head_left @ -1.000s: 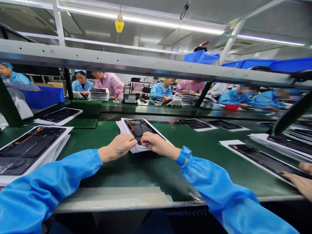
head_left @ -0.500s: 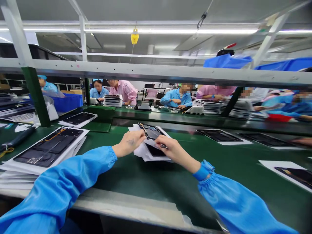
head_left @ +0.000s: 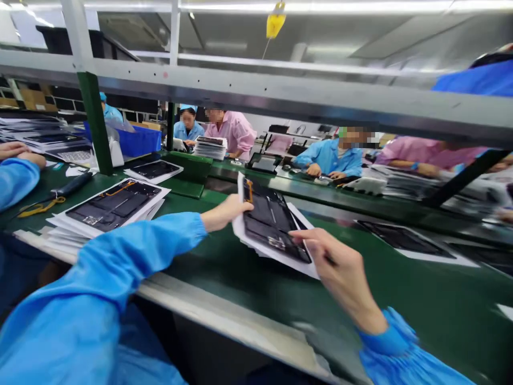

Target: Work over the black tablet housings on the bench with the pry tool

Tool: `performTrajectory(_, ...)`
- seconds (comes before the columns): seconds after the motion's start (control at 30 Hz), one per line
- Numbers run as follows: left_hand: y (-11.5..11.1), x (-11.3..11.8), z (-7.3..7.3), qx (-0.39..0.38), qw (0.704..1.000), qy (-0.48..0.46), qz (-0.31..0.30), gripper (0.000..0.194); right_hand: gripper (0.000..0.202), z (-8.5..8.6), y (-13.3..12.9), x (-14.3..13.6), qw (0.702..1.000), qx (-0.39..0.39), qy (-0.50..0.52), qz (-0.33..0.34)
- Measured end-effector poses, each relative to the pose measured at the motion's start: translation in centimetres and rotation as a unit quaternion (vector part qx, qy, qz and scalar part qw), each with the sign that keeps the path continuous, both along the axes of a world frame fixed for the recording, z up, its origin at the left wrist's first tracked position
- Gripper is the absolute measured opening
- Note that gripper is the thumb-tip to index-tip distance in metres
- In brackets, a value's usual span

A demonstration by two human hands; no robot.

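A black tablet back panel (head_left: 267,214) with an orange ribbon strip lies tilted on white paper sheets (head_left: 244,235) over the green bench. My left hand (head_left: 227,211) grips the panel and paper at the left edge, thumb on top. Over the panel's lower right corner is my right hand (head_left: 334,262), its fingers curled and the fingertips at the panel surface. Something small and dark shows in its palm, too hidden to name. To the left, another tablet panel (head_left: 114,206) tops a stack of paper-backed panels.
Scissors with yellow handles (head_left: 42,206) and a dark-handled tool (head_left: 72,184) lie at left, near a co-worker's hands (head_left: 22,154). More panels (head_left: 404,238) lie on the right. A green post (head_left: 95,123) and a metal rail (head_left: 224,80) stand ahead. Co-workers sit across the bench.
The view has swung left and down. The tablet panel is now turned face-up toward me on its paper. My left hand has moved to its left edge, my right hand to its lower right.
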State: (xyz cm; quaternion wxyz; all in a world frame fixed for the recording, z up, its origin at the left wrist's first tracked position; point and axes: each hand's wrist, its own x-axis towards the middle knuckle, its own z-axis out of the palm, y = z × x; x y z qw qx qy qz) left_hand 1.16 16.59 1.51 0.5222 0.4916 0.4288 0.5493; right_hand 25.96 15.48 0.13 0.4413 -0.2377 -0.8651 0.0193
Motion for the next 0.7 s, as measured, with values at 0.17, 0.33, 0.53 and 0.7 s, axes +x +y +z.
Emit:
performTrajectory(0.17,-9.5,-7.9,-2.6,-0.023,0.995,0.070,0.060,0.033,0.064,0.1,-7.7,-0.7,0.992,-0.065,0.107,0.015)
performTrajectory(0.33,-13.3,-9.8,-6.5,-0.055,0.976,0.205,0.055,0.041,0.011,-2.8,-11.5,-6.4,0.956,-0.186,0.152,0.169)
performTrajectory(0.53,-14.5,-13.1,-6.9,0.046,0.825,0.561,0.050,0.053,0.024,-6.8,-12.8,-10.6,0.947,-0.249,0.045,0.197)
performTrajectory(0.7,-18.1,-14.2,-7.8,0.219,0.759,0.612,-0.033,0.024,0.022,-8.8,-13.5,-11.3,0.959,-0.212,-0.018,0.187)
